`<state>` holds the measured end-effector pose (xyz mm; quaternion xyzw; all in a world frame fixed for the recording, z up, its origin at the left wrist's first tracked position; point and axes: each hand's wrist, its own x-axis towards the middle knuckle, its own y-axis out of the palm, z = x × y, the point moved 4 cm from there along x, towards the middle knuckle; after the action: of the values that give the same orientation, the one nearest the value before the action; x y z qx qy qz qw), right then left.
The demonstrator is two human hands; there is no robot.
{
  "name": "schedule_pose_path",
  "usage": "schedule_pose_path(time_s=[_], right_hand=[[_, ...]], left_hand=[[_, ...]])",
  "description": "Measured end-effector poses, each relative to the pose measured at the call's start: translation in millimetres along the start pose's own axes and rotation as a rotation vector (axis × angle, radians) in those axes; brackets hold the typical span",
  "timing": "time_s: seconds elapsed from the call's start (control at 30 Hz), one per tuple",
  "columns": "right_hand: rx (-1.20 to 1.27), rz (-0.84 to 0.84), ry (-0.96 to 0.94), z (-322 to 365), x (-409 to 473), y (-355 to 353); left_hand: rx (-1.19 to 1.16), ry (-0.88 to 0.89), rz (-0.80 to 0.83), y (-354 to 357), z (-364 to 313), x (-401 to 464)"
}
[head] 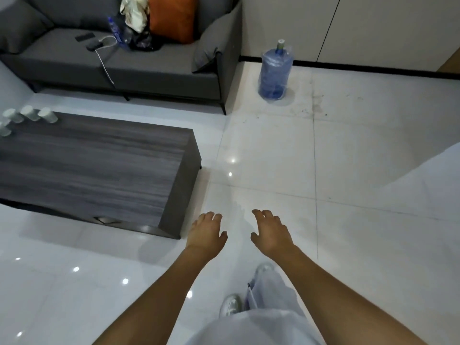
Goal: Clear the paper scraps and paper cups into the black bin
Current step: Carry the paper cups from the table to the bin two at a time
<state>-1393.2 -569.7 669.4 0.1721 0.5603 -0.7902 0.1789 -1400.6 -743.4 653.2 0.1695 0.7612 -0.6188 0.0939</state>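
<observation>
Several white paper cups (29, 115) stand at the far left corner of the dark wooden coffee table (99, 165). No paper scraps and no black bin are in view. My left hand (206, 232) and my right hand (271, 231) are stretched out over the white tiled floor, to the right of the table's near corner, far from the cups. Both hands have relaxed, spread fingers and hold nothing.
A grey sofa (149, 63) with an orange cushion (171, 17), a bag, a water bottle and a phone on a cable stands behind the table. A large blue water jug (275, 70) stands by the white wall. Open tiled floor lies ahead and to the right.
</observation>
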Motion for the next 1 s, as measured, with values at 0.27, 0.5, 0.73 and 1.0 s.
schedule_pose_path(time_s=[0.27,0.5,0.73,1.0], right_hand=[[-0.078,-0.001,-0.061,-24.4,183.2,-109.8],[-0.131,0.043,-0.148,-14.6,322.0,-202.8],[-0.184,0.104,-0.265,49.7,462.7,-253.7],[-0.254,0.122,-0.380,158.0,617.2,-300.6]], left_hand=[[-0.054,-0.079,-0.031,-65.6,-20.2,193.2],[-0.127,-0.177,-0.027,-130.5,-24.8,318.6],[-0.198,-0.304,-0.010,-174.8,36.2,426.3],[-0.237,-0.383,-0.059,-247.2,124.5,552.6]])
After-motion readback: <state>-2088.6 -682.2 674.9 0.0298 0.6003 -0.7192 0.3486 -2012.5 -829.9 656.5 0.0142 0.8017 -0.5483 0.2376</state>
